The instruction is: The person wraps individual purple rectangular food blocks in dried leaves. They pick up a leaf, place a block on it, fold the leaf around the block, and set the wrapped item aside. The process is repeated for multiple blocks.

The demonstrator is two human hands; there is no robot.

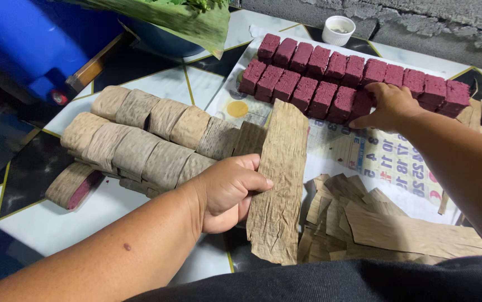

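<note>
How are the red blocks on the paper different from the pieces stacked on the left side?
The red blocks are bare, dark red and square-cut; the stacked pieces are wrapped in dry tan leaf. The red blocks lie in two flat rows; the stacked pieces overlap in a pile. The right hand touches a red block; the left hand holds a dry leaf strip. One stacked piece shows a red end.

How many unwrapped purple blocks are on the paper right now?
18 purple blocks: eleven in the far row, seven in the near row. The right hand covers that row's end, so more may be hidden.
</note>
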